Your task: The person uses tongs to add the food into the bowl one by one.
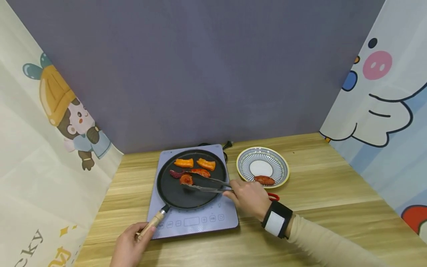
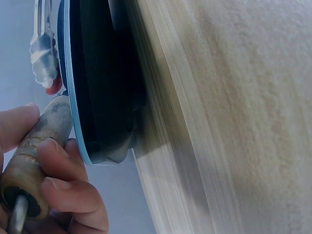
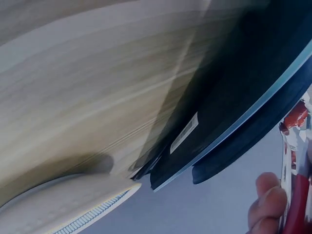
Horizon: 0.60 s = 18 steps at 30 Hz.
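Note:
My left hand (image 1: 130, 244) grips the wooden handle (image 1: 151, 226) of a round black frying pan (image 1: 200, 195); the left wrist view shows fingers and thumb curled round it. My right hand (image 1: 251, 197) holds metal tongs (image 1: 210, 190) with a red handle end (image 3: 298, 204). Their arms reach over the pan, spread around a round reddish piece of food (image 1: 186, 180). Close by lie a purple tentacle piece (image 1: 175, 174) and a red scored sausage-like piece (image 1: 201, 172), partly behind the upper arm. Two orange pieces, one at the left (image 1: 184, 163), lie farther back.
Under the pan is a flat induction cooker (image 1: 230, 218) with touch buttons along its front. To its right stands a striped plate (image 1: 245, 163) with a yellow rim, holding one reddish-brown piece (image 1: 264, 180). A black cable (image 1: 228, 145) lies behind. A grey partition (image 1: 207, 74) closes the back.

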Each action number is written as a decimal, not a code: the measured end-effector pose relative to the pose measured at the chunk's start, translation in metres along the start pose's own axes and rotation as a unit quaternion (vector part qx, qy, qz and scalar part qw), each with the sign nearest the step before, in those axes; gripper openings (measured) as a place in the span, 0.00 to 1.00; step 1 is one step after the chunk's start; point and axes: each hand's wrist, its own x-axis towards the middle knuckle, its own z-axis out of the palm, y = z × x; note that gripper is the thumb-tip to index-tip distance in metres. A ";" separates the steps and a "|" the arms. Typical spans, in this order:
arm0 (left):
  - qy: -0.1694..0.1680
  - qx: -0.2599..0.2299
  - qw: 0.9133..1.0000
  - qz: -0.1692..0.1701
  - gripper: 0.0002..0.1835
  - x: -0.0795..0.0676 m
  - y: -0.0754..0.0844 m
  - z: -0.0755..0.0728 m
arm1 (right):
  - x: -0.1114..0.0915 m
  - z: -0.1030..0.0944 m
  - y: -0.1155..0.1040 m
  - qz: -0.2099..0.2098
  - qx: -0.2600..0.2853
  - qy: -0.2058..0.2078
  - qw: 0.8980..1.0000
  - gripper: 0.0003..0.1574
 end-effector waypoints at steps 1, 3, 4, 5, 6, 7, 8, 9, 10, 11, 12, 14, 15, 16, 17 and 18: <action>0.001 0.000 1.000 -0.001 0.12 0.000 0.000 0.000 | 0.001 0.001 -0.001 0.001 0.001 -0.002 1.000 0.22; 0.002 0.001 1.000 -0.001 0.11 0.000 0.000 0.000 | 0.002 0.002 -0.004 0.002 0.005 -0.004 1.000 0.22; 0.003 0.000 1.000 0.000 0.11 0.000 0.000 0.000 | 0.003 0.003 -0.005 0.003 0.006 -0.005 1.000 0.22; 0.004 0.000 1.000 0.000 0.11 0.000 0.000 0.000 | 0.003 0.003 -0.006 0.003 0.006 -0.005 1.000 0.22; 0.005 0.000 1.000 0.000 0.11 0.000 0.000 0.000 | 0.004 0.004 -0.008 0.003 0.006 -0.005 1.000 0.22; 0.005 0.000 1.000 0.001 0.11 0.000 0.000 0.000 | 0.005 0.004 -0.009 0.002 0.004 -0.006 1.000 0.22; 0.005 0.000 1.000 0.000 0.11 0.000 0.000 0.000 | 0.005 0.005 -0.010 0.001 0.003 -0.006 1.000 0.22; 0.005 0.000 1.000 0.001 0.11 0.000 0.000 0.000 | 0.006 0.005 -0.012 0.000 0.002 -0.007 1.000 0.22; 0.004 0.000 1.000 0.000 0.11 0.000 0.000 0.000 | 0.006 0.005 -0.013 -0.001 0.000 -0.009 1.000 0.22; 0.003 0.000 1.000 0.000 0.11 0.000 0.000 0.000 | 0.007 0.006 -0.014 -0.001 -0.001 -0.010 1.000 0.22; 0.003 0.000 1.000 -0.001 0.11 0.000 0.000 0.001 | 0.008 0.006 -0.015 -0.001 -0.002 -0.013 1.000 0.22; 0.002 0.001 1.000 -0.002 0.11 0.000 -0.001 0.001 | 0.009 0.007 -0.018 0.000 -0.003 -0.015 1.000 0.22; 0.001 0.001 1.000 -0.002 0.11 0.000 -0.001 0.001 | 0.010 0.008 -0.019 0.001 -0.004 -0.016 1.000 0.22; 0.000 0.001 1.000 -0.002 0.11 0.000 -0.001 0.001 | 0.010 0.008 -0.019 0.002 -0.004 -0.016 1.000 0.22; 0.001 0.001 1.000 -0.002 0.11 0.000 -0.001 0.001 | 0.011 0.008 -0.020 0.003 -0.005 -0.017 1.000 0.22; 0.001 0.002 1.000 -0.003 0.11 0.000 -0.001 0.001 | 0.012 0.008 -0.021 0.005 -0.004 -0.017 1.000 0.22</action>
